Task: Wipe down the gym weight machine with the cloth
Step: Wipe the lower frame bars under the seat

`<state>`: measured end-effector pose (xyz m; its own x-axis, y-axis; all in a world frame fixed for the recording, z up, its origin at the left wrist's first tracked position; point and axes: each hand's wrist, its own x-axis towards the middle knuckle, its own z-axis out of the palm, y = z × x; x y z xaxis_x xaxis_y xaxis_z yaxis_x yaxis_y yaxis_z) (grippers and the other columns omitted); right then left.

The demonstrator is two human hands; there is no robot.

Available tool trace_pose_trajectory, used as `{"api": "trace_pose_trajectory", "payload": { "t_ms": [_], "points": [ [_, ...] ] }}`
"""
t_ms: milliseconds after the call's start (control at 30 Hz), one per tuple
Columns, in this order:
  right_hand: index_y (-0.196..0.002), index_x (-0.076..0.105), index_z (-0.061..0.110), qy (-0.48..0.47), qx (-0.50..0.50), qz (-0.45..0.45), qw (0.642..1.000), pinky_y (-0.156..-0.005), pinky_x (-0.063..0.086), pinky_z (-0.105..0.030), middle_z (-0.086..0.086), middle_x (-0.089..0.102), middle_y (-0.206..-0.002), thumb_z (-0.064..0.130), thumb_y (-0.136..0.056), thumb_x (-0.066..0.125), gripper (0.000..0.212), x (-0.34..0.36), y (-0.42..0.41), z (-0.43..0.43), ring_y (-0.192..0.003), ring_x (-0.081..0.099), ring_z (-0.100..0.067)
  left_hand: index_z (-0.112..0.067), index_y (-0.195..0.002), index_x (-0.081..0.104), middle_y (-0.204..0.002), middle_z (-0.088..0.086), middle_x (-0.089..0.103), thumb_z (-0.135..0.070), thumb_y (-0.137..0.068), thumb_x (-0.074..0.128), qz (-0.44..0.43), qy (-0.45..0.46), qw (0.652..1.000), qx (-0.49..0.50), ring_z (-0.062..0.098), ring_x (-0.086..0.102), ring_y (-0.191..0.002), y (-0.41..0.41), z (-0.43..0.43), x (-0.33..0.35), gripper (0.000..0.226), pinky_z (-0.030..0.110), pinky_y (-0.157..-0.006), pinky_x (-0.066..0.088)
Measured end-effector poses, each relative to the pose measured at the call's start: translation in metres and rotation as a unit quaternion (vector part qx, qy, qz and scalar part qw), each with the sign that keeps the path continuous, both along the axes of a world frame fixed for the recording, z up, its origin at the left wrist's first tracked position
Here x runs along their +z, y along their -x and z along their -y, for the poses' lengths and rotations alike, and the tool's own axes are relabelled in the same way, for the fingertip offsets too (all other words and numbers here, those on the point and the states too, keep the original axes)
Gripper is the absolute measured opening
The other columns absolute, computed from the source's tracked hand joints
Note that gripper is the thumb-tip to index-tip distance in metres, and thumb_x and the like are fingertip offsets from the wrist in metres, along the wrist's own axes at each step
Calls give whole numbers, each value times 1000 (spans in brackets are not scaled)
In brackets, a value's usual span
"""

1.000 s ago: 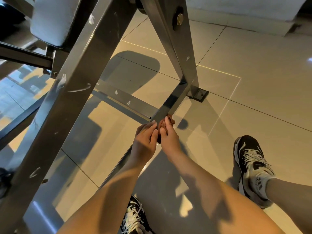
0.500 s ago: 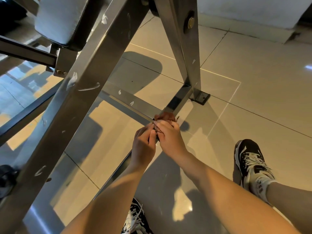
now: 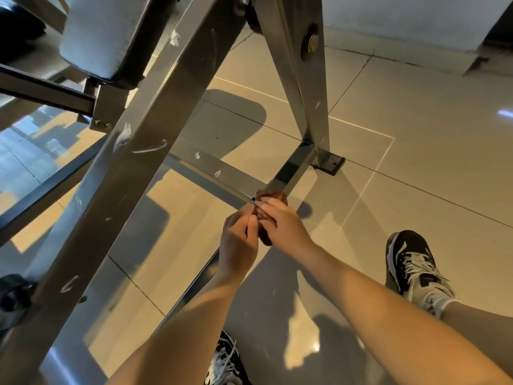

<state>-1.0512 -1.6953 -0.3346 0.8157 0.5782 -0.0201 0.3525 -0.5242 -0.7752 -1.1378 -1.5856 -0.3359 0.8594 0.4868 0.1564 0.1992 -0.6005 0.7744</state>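
Both hands meet low over the floor bar (image 3: 295,166) of the weight machine frame, bunched round a brown cloth (image 3: 273,196). The right hand (image 3: 284,226) lies over the top of the cloth with its fingers curled across it. The left hand (image 3: 240,240) closes in from the side, its fingertips and thumb pinching the cloth's near edge. The cloth sits on the bar just where a cross bar (image 3: 211,173) comes in from the left of the hands.

Beyond the hands the floor bar runs to an upright post (image 3: 311,87) and a dark foot plate (image 3: 329,162). A wide diagonal beam (image 3: 133,173) – flecked with white smears – rises to the left of the hands, with a padded cushion (image 3: 102,34) above it. To the right of the right forearm stands a black-and-white sneaker (image 3: 413,268) on the glossy floor tiles (image 3: 430,129); another sneaker (image 3: 226,362) shows between the forearms.
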Motion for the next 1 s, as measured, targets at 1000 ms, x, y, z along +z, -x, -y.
{"api": "trace_pose_trajectory", "payload": {
  "t_ms": [1000],
  "points": [
    [-146, 51, 27, -239, -252, -347, 871, -101, 52, -32, 2, 53, -139, 13, -102, 59, 47, 14, 11, -1, -127, 52, -19, -12, -140, 60, -144, 1, 58, -24, -108, 43, -116, -110, 987, -1, 20, 42, -137, 44, 4, 9, 38, 10, -110, 13]
  ]
}}
